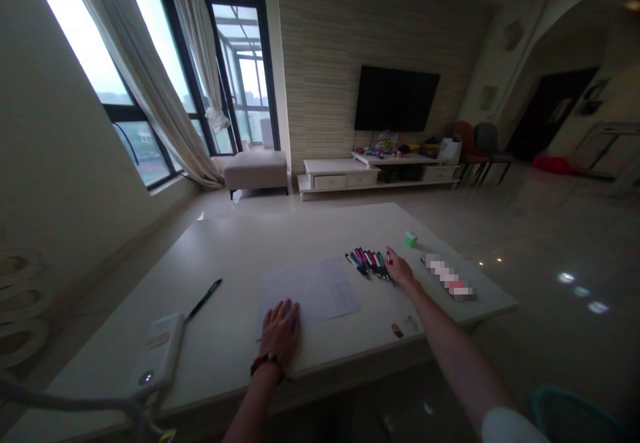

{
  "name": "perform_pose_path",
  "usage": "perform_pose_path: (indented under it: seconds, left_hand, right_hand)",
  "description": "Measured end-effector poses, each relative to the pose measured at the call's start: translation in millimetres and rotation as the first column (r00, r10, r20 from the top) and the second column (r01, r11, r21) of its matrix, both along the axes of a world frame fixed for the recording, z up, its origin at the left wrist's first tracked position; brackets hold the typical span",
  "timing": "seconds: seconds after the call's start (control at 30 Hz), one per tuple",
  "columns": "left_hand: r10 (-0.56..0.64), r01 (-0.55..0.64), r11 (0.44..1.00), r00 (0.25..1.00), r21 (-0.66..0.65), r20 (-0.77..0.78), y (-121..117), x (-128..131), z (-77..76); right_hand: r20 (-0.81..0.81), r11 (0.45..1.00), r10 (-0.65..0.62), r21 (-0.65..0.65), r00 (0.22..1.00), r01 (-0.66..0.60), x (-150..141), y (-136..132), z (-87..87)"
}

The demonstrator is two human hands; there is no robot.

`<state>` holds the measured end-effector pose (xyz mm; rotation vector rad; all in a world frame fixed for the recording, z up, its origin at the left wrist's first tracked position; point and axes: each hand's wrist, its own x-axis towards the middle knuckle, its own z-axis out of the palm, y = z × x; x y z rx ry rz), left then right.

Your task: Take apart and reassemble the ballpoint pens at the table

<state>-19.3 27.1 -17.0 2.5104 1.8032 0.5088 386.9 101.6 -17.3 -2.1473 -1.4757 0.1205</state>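
White casing is forming the flat device [163, 346] at the table's [225, 240] left, with a dark green pen [204, 300] lying tilted against its upper corner, apart from the others. The left hand [281, 328] is resting palm down, fingers lightly spread, on the paper's [310, 290] lower left portion. The paper is lying flat between the two hands; faint writing is showing towards its right side, while the rest is not reading clearly enough to tell. Just beyond its right edge, a cluster of pens [367, 263] is lying side by side, already grouped though not evenly aligned. The right hand [401, 272] is closing at the cluster's right end, apparently pinching a red-ended pen [389, 256]. A small brown item [397, 330] is lying nearer the front edge; a green block [411, 238] is standing beyond the right hand.
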Motion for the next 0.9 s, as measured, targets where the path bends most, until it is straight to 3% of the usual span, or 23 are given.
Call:
perform_pose_path:
  seconds: [0.1, 0.2, 0.33, 0.47, 0.57, 0.67, 0.73, 0.8, 0.83, 0.9]
  left_hand:
    - [-0.011, 0.011, 1.0, 1.0, -0.024, -0.003, 1, -1, -2.4]
    - [-0.032, 0.033, 0.998, 0.999, -0.053, 0.018, -2, 0, -4.0]
    - [-0.024, 0.021, 0.999, 0.995, 0.034, 0.092, -3, -5, 3.1]
    - [0.214, -0.221, 0.973, 0.972, 0.07, 0.094, 23, -47, 29.5]
    - [0.429, -0.427, 0.902, 0.903, 0.063, -0.024, 51, -97, 51.5]
    - [0.593, -0.598, 0.801, 0.787, 0.028, -0.169, 71, -138, 60.1]
    - [0.635, -0.65, 0.76, 0.736, 0.015, -0.234, 77, -153, 58.4]
    - [0.627, -0.649, 0.76, 0.739, -0.013, -0.248, 80, -159, 55.9]
    - [0.621, -0.64, 0.767, 0.755, -0.033, -0.213, 81, -159, 55.7]
    - [0.626, -0.622, 0.775, 0.78, -0.115, -0.001, 84, -156, 59.1]
  right_hand:
    - [-0.098, 0.994, 0.023, 0.108, 0.995, -0.012, 1, -6, -11.7]
    - [-0.217, 0.969, -0.011, 0.239, 0.976, 0.064, 0, -18, -22.8]
    - [-0.336, 0.932, -0.015, 0.337, 0.942, 0.135, 0, -45, -34.6]
    - [-0.387, 0.921, -0.025, 0.349, 0.922, 0.171, 6, -76, -44.5]
    - [-0.389, 0.902, -0.067, 0.369, 0.919, 0.222, 8, -92, -47.1]
    - [-0.372, 0.892, -0.087, 0.384, 0.924, 0.238, 6, -97, -44.8]
    - [-0.346, 0.887, -0.091, 0.398, 0.934, 0.234, 3, -96, -42.8]
    - [-0.323, 0.884, -0.092, 0.41, 0.942, 0.227, 1, -93, -41.1]
    - [-0.318, 0.885, -0.088, 0.411, 0.944, 0.221, 1, -93, -40.2]
    - [-0.325, 0.884, -0.085, 0.411, 0.942, 0.221, 2, -93, -37.4]
